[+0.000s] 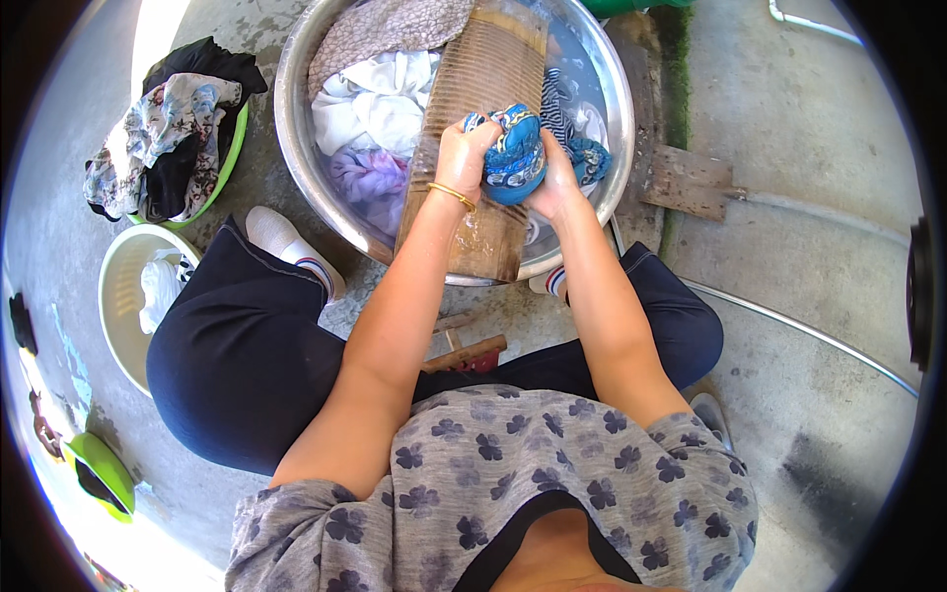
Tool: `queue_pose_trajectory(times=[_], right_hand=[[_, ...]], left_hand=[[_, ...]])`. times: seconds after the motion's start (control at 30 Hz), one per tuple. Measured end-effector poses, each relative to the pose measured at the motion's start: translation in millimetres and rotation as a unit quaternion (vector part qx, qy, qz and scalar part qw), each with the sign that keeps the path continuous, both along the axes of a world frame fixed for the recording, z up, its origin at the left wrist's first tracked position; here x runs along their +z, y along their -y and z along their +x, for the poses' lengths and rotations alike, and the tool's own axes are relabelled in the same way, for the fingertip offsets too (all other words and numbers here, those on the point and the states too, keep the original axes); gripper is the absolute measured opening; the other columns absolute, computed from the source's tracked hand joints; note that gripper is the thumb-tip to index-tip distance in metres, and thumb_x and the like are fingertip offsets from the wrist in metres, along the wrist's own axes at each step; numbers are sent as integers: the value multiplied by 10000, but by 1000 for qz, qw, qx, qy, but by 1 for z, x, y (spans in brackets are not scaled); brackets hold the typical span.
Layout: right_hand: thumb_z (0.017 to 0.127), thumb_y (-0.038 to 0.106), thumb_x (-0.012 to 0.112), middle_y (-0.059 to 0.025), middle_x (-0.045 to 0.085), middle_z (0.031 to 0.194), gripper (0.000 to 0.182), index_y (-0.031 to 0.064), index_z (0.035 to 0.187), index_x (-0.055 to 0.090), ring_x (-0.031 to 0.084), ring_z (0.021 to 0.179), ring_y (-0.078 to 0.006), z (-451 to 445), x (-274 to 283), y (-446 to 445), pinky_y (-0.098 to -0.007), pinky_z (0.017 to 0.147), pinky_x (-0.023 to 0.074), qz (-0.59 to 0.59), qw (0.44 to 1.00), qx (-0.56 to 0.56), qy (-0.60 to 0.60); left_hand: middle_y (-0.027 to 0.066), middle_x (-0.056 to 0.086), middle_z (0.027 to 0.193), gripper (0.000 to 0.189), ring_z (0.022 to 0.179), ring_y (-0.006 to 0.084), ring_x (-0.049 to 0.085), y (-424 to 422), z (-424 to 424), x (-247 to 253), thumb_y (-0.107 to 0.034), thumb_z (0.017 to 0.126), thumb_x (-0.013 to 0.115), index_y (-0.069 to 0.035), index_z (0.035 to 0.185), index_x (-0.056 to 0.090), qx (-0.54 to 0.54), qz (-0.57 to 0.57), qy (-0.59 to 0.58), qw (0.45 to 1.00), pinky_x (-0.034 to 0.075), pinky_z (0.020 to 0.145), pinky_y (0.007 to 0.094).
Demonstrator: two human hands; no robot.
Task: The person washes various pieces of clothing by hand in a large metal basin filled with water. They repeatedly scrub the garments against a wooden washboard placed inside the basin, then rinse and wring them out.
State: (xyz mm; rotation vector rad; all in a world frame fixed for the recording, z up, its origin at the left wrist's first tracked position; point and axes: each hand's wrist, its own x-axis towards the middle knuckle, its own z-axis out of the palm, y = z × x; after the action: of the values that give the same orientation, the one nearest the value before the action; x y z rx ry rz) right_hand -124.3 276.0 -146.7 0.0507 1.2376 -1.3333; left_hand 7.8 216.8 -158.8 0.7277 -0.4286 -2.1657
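A wet blue patterned cloth (513, 155) is bunched up between my two hands, above a ribbed wooden washboard (488, 66). My left hand (462, 159), with a gold bangle at the wrist, grips its left side. On its right side, my right hand (551, 177) holds it from beside and below. The washboard leans across a large round metal basin (290, 122) of water. White cloth (381, 103), purplish tie-dyed cloth (370, 177) and a textured brownish-grey cloth (385, 33) lie left of the board. Striped cloth (553, 107) and more blue patterned cloth (590, 161) lie to its right.
Floral and black clothes (166, 133) are heaped on a green basin (235, 152) at left. Below it stands a cream basket (118, 296) with white cloth. A wooden plank (688, 181) and a thin metal pipe (799, 325) lie at right. My legs flank the metal basin's near side.
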Motion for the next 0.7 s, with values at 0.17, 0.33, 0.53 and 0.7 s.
queue_pose_trajectory(times=[0.17,0.33,0.53,0.7], right_hand=[[1016,466,514,-98,675,1230,475,79,1272,614,650,1114,-251,10,42,-17,-455,1009,505,-98,994,26,36],[964,330,625,-85,705,1110,362,56,1201,639,676,1004,-224,9,48,-6,-387,921,537,-100,984,-97,-116],[995,199,613,-25,639,910,222,-21,1001,645,567,844,-88,28,84,-13,-253,772,479,-126,807,-59,-574],[991,160,599,8,602,832,181,-15,953,623,502,739,-63,50,57,-17,-239,678,430,-183,846,-28,-500]], left_hand=[[13,635,754,92,648,127,594,10,5,14,-148,816,659,-57,823,664,-82,38,-36,995,506,629,301],[49,607,1203,674,1130,170,564,24,13,11,-617,894,656,-98,1306,531,-84,-58,29,994,457,957,420],[87,575,1371,701,1257,257,552,11,19,38,-704,944,458,-166,1390,506,-184,83,-88,975,429,1012,622],[80,703,1077,432,940,207,700,6,1,16,-486,973,609,-110,1187,632,-47,96,-160,981,586,825,383]])
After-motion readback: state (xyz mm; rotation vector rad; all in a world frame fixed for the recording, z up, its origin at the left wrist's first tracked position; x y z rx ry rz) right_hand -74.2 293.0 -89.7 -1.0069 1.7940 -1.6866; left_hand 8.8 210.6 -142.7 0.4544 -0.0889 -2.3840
